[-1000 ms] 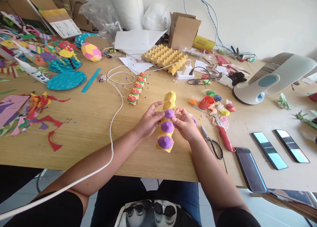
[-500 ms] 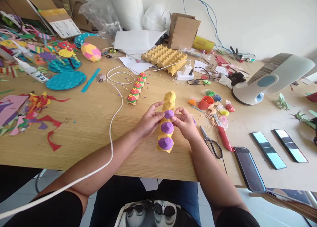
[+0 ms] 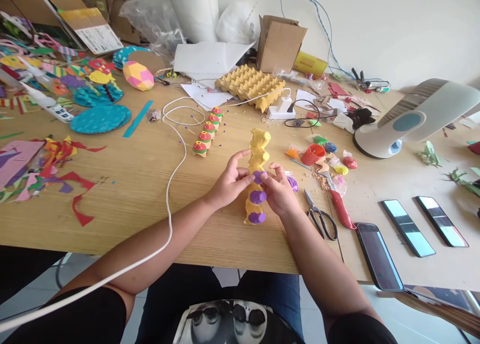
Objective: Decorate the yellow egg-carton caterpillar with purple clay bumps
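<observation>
Both hands hold a yellow egg-carton strip upright lengthwise in front of me, turned partly on its side. Three of its bumps nearest me carry purple clay caps; the far bumps are bare yellow. My left hand grips the strip's left edge with thumb and fingers, the thumb at the third cap. My right hand presses its thumb and finger against that same cap from the right. Beside the right hand lies a bag of purple clay, partly hidden. A finished-looking red and green decorated carton strip stands farther off.
To the right are scissors, a red-handled knife, several phones, a red cup and a white fan. A white cable crosses over my left forearm. Paper scraps cover the left; an egg tray lies behind.
The strip has rolled onto its side, so its caps face more to the right and its zigzag edge shows. Both hands stay at the third purple cap.
</observation>
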A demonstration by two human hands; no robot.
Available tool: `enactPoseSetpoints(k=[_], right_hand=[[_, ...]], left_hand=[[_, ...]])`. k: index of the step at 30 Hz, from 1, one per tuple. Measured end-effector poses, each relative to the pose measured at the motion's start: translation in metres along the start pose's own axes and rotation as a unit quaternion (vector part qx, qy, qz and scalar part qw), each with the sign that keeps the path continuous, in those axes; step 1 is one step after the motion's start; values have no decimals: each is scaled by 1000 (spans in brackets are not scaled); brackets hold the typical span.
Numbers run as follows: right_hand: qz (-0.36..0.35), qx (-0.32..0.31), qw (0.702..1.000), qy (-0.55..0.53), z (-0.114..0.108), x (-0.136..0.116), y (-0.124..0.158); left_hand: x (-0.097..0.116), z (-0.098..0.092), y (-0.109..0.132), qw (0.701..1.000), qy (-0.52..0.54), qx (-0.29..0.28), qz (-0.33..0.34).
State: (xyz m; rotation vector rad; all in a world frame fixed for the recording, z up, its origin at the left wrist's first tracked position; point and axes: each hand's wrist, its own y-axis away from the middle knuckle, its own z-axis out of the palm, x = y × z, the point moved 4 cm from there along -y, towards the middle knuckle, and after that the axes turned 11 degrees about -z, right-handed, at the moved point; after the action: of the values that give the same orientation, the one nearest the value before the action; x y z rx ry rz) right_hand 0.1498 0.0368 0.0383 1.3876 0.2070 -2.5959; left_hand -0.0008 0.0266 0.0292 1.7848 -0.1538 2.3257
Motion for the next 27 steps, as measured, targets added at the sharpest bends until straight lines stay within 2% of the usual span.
enactPoseSetpoints(k=[4,8,21,24,27], right_hand=[[1,-16,1000,-6,0,0,-1],[21,-1,998,-52,0,2,0],[60,46,993,-91,3,4,3],[65,54,993,-83,2,5,3],[60,50,994,-74,2,5,3]], left_hand=[[1,1,0,1000,19,-2,4],[3,3,2,999,35,-14,13],[2,6,4,999,-29,-31,24],[2,7,5,999,-27,-30,8],[0,8,4,998,46,-22,-33]])
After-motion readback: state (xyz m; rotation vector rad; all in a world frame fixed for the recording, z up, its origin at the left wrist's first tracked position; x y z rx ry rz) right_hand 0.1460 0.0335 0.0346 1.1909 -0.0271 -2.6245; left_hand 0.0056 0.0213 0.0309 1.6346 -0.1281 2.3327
